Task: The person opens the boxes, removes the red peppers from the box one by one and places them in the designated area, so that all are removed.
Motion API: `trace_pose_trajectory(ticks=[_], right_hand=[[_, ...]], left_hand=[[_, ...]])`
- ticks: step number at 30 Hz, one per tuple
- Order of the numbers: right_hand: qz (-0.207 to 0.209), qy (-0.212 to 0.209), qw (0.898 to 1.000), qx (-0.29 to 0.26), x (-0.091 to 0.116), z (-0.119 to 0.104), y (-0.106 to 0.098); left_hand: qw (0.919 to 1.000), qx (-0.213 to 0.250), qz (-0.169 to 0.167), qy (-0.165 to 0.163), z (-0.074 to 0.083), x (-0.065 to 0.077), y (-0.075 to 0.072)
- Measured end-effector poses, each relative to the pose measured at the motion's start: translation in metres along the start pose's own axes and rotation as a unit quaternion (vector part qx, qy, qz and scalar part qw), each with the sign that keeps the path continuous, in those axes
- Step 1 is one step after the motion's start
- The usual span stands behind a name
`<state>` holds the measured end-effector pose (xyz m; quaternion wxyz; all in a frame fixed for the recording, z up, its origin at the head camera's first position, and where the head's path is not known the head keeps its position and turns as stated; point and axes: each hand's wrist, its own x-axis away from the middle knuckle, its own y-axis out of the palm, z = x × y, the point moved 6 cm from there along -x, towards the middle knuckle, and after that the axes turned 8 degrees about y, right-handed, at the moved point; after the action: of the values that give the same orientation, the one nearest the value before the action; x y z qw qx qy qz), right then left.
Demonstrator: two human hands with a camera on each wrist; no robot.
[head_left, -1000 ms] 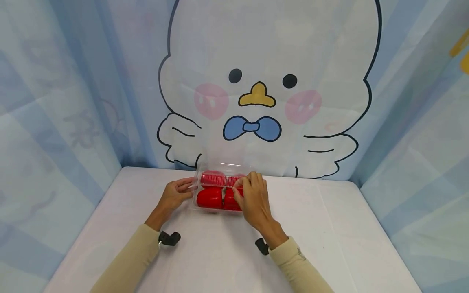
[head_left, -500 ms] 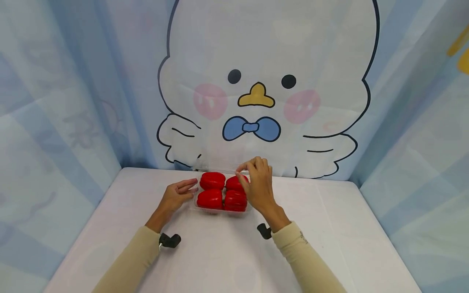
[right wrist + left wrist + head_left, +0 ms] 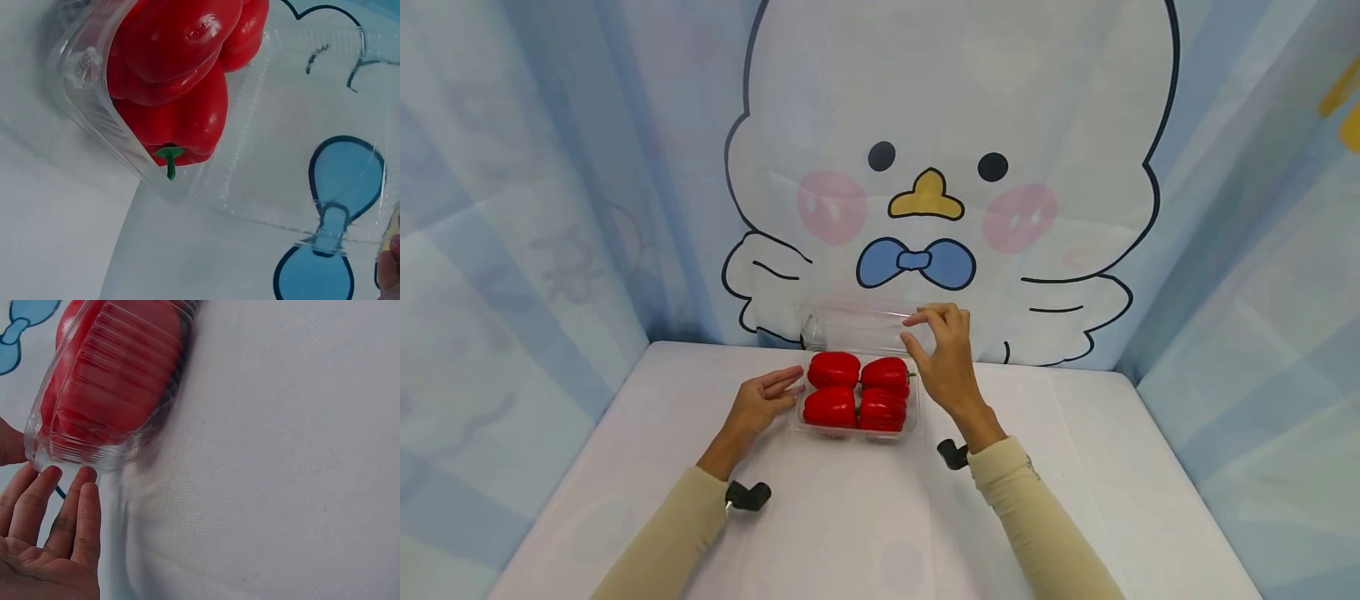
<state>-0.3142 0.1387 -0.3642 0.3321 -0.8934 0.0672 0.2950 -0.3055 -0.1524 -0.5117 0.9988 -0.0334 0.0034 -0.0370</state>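
Note:
Several red bell peppers (image 3: 831,408) lie in two rows in a clear plastic clamshell container (image 3: 912,417) near the table's back edge. Its transparent lid (image 3: 857,329) is hinged up at the rear, against the printed backdrop. My right hand (image 3: 951,358) has thumb and index finger bent at the lid's right edge; only some fingertips (image 3: 392,265) show in the right wrist view. At the container's left side, my left hand (image 3: 763,402) has its fingers extended. The left wrist view shows those fingertips (image 3: 86,475) right at the ribbed end wall. One pepper's green stem (image 3: 170,161) points toward a corner.
A white-covered table (image 3: 850,517) spreads in front of the container. Directly behind it hangs a backdrop with a cartoon bird (image 3: 925,108), and pale blue curtains (image 3: 520,250) enclose the sides. Black wrist mounts (image 3: 748,497) stick out from both sleeves.
The lid has swung up and back off the peppers. My right hand has moved up and rightward with its edge, while my left hand has stayed beside the container.

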Motion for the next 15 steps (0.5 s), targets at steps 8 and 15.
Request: trace_pose_trajectory(ticks=[8, 15], right_hand=[[-0.018, 0.049, 0.998, -0.018, -0.007, 0.020, 0.005], [-0.054, 0.073, 0.995, -0.036, -0.008, 0.034, 0.015]], left_hand=[[0.9999, 0.008, -0.001, 0.009, 0.001, 0.002, 0.002], [0.9999, 0.007, 0.013, -0.005, -0.002, 0.001, 0.004]])
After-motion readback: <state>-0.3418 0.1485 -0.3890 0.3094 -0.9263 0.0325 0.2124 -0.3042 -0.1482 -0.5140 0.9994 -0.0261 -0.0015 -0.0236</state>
